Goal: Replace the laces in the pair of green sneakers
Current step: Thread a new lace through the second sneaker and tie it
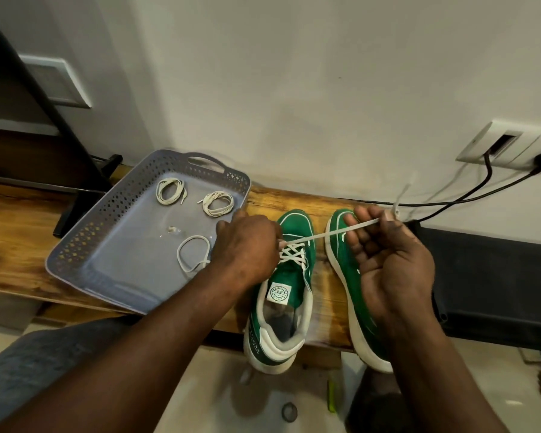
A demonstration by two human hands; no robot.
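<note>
Two green sneakers with white soles stand on a wooden bench. The left sneaker (286,285) carries a white lace (325,235) through its upper eyelets. My left hand (247,245) presses on that sneaker's left side at the eyelets. My right hand (384,245) pinches the lace's free end and holds it taut to the right, above the right sneaker (347,264), which lies partly hidden under that hand. Whether my left fingers grip the lace is hidden.
A grey perforated tray (85,254) to the left holds two coiled white laces (169,190) (217,203) and a loose one (192,253). Black cables (469,198) run from a wall socket (512,145). A dark mat (494,276) lies right of the sneakers.
</note>
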